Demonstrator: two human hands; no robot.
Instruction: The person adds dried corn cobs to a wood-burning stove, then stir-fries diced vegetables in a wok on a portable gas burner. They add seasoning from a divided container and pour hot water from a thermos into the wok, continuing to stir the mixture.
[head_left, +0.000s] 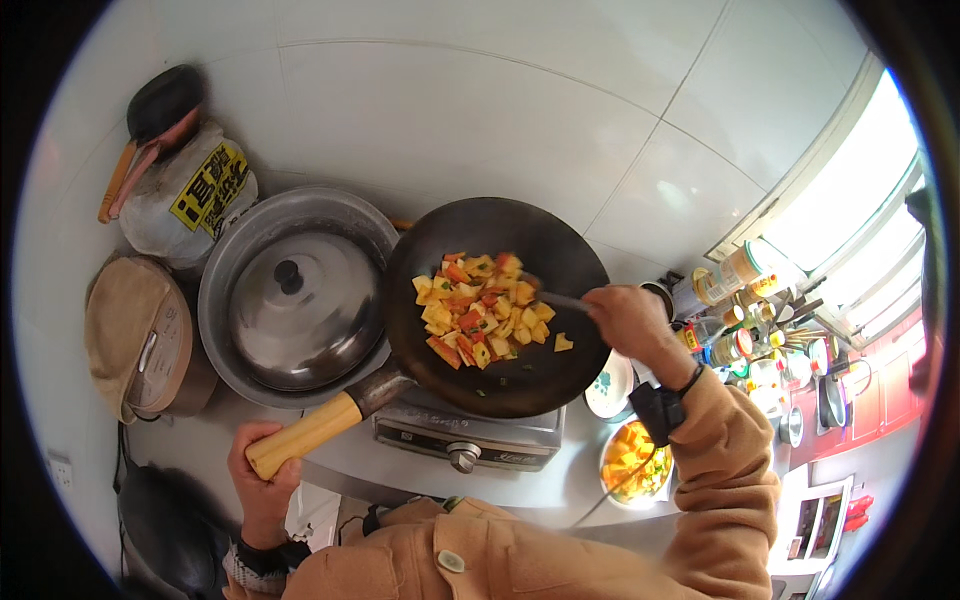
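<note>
A dark wok (490, 392) sits tilted on a small gas stove (470, 440). My left hand (262, 498) is closed around the wok's pale wooden handle (305, 435). In the wok lie diced yellow and orange-red pieces of food (480, 318), with bits of green among them. From the right, my right hand (632, 322) reaches over the rim, its fingers closed on a metal-handled stirring utensil (563, 299). The utensil's head is blurred at the right edge of the food, so its shape cannot be made out.
Left of the wok stands a wide metal pot (215, 300) with a domed lid (300, 325). Beyond it are a cloth-covered cooker (140, 340) and a wrapped bundle (190, 210) with a small pan (165, 105). At right are a bowl of diced food (635, 465), another bowl (608, 390) and several jars (735, 275).
</note>
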